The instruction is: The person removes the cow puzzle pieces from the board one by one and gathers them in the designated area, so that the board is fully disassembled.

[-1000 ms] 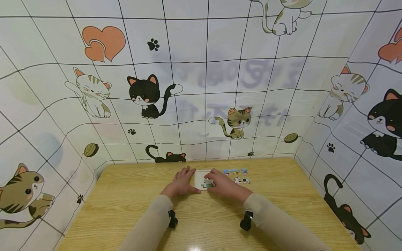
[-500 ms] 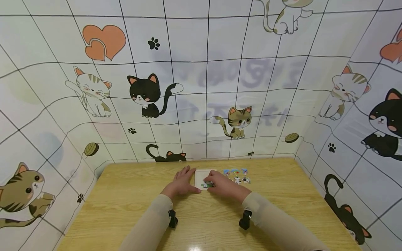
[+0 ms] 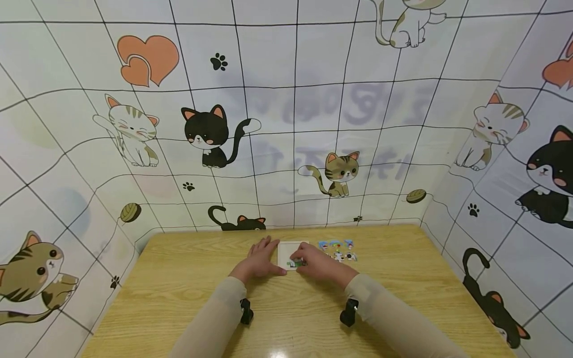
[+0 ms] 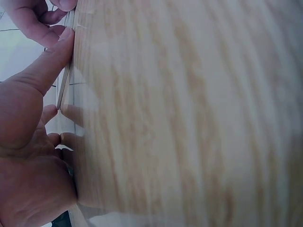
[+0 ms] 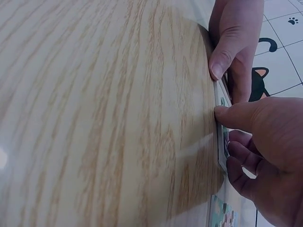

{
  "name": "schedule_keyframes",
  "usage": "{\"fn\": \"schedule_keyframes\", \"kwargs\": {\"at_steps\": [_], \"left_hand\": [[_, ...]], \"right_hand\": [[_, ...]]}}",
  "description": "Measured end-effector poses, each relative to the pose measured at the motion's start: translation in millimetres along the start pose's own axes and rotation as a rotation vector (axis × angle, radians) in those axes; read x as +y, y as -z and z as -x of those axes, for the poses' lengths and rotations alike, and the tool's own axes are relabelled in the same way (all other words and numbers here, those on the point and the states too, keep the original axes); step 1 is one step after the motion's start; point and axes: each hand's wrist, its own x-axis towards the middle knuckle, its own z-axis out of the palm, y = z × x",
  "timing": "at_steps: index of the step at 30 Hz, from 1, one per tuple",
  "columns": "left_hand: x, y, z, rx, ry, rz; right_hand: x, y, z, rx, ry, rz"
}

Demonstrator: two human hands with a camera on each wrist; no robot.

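Note:
A small square puzzle tray with a pale rim lies near the back of the table. Green-toned puzzle pieces show along its near side. My left hand is spread against the tray's left side, fingers near the far corner and thumb at the near edge. Over the tray's right part, my right hand holds a puzzle piece with bent fingers, mostly hidden under them. In the right wrist view, the thumb of the right hand rests at the near rim, its other fingers curled over the tray.
Several loose puzzle pieces, printed in blue, white and black, lie right of the tray in two rows. The wooden table meets a cat-patterned cloth behind it and at both sides.
My right hand's fingers have come down and drawn in closer over the tray's near right part. My left hand stays in place against the tray.

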Motion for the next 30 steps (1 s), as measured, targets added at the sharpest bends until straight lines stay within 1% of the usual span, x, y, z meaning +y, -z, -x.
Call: {"fn": "schedule_keyframes", "kwargs": {"at_steps": [1, 4, 11, 13, 16, 17, 24, 25, 28, 30], "left_hand": [[-2.5, -1.6, -1.5, 0.002, -0.001, -0.004], [-1.9, -1.8, -0.9, 0.012, -0.009, 0.003], [19.4, 13.1, 15.9, 0.006, -0.018, 0.055], [23.5, 15.5, 18.9, 0.003, -0.016, 0.056], [22.6, 14.5, 19.2, 0.001, -0.019, 0.048], [25.1, 16.6, 20.3, -0.003, -0.013, 0.048], [21.6, 15.0, 17.5, -0.014, -0.013, 0.044], [18.2, 12.9, 15.3, -0.01, -0.02, 0.036], [14.9, 10.5, 13.7, -0.01, -0.019, 0.037], [11.8, 8.2, 11.6, 0.003, -0.028, 0.031]], "right_hand": [[-0.3, 0.4, -0.1, -0.001, -0.001, -0.005], [-1.6, 1.4, -0.1, -0.002, -0.007, -0.023], [-0.8, 0.1, -1.2, 0.014, -0.01, -0.037], [-0.3, -0.7, -1.5, 0.018, -0.014, -0.031], [-0.1, -1.4, -1.5, 0.032, -0.014, -0.031], [-0.4, -1.6, -1.2, 0.035, -0.018, -0.032], [0.0, -2.5, 0.0, 0.058, -0.026, -0.042], [0.3, -2.6, 0.0, 0.06, -0.025, -0.037], [0.0, -1.4, -0.2, 0.066, -0.029, -0.025], [-0.2, 0.2, -0.3, 0.066, -0.041, -0.016]]}}
